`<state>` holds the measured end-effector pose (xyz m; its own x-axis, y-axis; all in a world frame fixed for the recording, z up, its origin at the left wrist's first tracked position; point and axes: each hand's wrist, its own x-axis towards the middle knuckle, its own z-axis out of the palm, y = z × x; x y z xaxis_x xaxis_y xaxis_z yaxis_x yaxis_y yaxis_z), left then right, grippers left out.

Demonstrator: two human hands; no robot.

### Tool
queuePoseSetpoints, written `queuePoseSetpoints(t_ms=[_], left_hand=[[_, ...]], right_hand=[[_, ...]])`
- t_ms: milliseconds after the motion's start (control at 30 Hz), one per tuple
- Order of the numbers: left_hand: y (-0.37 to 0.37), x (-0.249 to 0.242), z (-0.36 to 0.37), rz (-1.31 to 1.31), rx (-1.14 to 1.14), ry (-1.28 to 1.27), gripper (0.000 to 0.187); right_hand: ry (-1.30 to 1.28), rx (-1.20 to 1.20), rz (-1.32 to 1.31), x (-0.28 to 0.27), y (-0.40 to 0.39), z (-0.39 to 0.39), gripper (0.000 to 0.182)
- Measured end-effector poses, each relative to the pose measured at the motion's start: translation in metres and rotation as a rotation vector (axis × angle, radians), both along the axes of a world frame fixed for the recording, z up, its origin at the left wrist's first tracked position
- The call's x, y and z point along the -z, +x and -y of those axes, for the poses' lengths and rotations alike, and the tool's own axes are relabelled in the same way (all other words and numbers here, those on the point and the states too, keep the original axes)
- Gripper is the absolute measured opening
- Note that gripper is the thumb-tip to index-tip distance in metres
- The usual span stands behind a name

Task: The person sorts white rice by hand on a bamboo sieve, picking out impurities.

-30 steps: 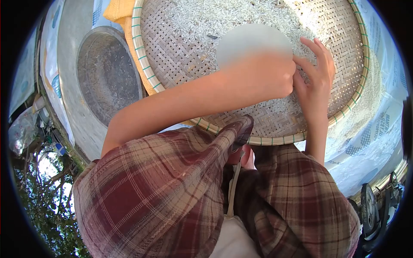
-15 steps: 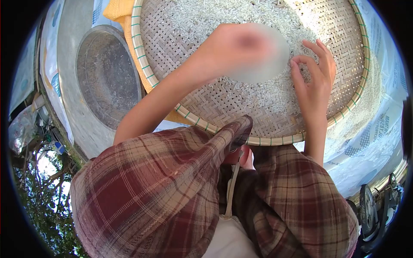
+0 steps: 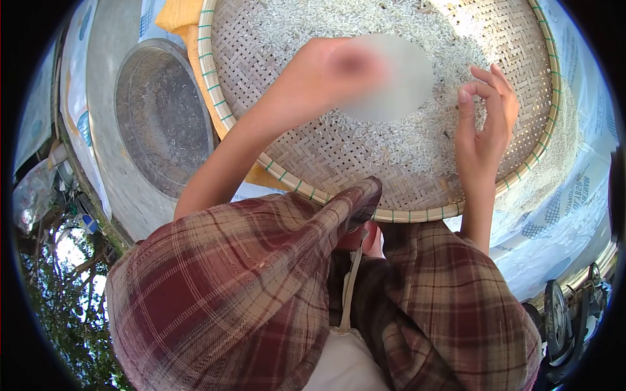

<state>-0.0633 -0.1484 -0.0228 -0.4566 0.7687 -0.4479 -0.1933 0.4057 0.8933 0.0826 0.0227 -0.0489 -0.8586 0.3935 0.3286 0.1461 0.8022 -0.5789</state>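
Observation:
A round woven bamboo tray [image 3: 391, 214] with a green-stitched rim lies before me, white grains [image 3: 293, 29] spread over its weave. My left hand [image 3: 339, 68] is over the middle of the tray; a blurred patch covers its fingers, so I cannot see whether it holds anything. Over the right part of the tray is my right hand [image 3: 486, 114], its fingers curved and apart, the thumb raised near the index finger. Nothing shows between them.
A grey oval basin [image 3: 163, 117] with scattered bits inside stands at the left. Yellow-orange cloth [image 3: 179, 16] lies between it and the tray. Printed white-blue sheeting [image 3: 554, 215] with more grains is at the right. Wheels [image 3: 557, 316] show at the lower right.
My left hand has moved a little to the left. My right hand has shifted slightly right, away from it, with its thumb now more upright.

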Motion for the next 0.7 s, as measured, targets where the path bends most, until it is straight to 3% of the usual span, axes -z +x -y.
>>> queuePoseSetpoints(t_ms=[33,67,133,267,367,633,700], left_hand=[[0.0,-0.001,0.001,-0.211,0.05,-0.069,0.016],[-0.001,0.0,0.003,-0.211,0.05,-0.07,0.016],[-0.004,0.003,0.005,-0.725,0.095,-0.096,0.014],[0.002,-0.001,0.003,-0.767,0.081,-0.014,0.013],[0.011,0.0,-0.002,-0.774,0.175,0.059,0.011],[0.01,0.013,-0.011,-1.115,0.506,0.23,0.013],[0.012,0.014,-0.011,-1.068,0.442,0.253,0.011]], right_hand=[[-0.001,0.001,-0.01,0.001,0.0,0.0,0.005],[-0.002,0.001,-0.02,0.001,0.001,0.0,0.005],[-0.012,0.007,-0.026,0.002,0.001,0.0,0.005],[-0.002,0.017,-0.016,0.002,0.002,-0.001,0.006],[-0.007,0.018,-0.005,0.002,0.001,0.0,0.007],[-0.02,0.013,-0.01,0.004,0.002,0.0,0.007],[-0.029,0.011,-0.008,0.003,0.003,-0.001,0.007]])
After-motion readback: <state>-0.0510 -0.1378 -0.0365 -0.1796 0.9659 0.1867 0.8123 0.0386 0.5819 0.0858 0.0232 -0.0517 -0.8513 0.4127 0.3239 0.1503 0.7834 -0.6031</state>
